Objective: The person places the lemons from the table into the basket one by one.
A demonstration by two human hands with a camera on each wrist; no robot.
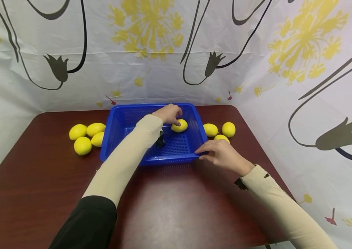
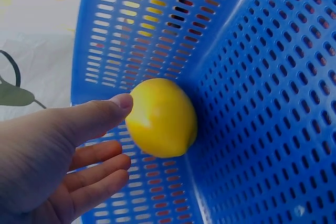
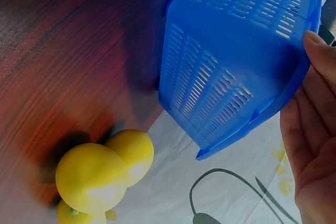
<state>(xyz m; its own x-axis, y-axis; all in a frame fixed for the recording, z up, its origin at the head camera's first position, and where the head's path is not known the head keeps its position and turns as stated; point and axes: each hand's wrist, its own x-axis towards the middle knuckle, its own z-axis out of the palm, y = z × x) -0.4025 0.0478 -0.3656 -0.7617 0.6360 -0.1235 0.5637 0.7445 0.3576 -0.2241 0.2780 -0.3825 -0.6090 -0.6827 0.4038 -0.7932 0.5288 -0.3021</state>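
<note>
A blue perforated plastic basket [image 1: 171, 159] stands on the table with one lemon [image 1: 181, 127] inside, near its right wall. Over that lemon is my left hand [image 1: 168, 113], reaching in from above. In the left wrist view the thumb tip lies right at the lemon's [image 2: 161, 119] edge, while the other visible fingers are loosely extended beside it, not wrapped round it. My right hand [image 1: 220, 155] pinches the basket's rim at the front right corner, the thumb on the rim in the right wrist view and the fingers [image 3: 312, 103] on its far side.
Left of the basket, several lemons [image 1: 82, 146] lie grouped on the brown table [image 1: 48, 186]. Three more lemons [image 1: 228, 129] sit by its right side, close to the right hand. A small black object [image 1: 160, 141] shows below the left sleeve. Patterned sheeting [image 1: 151, 76] rises behind and at the sides.
</note>
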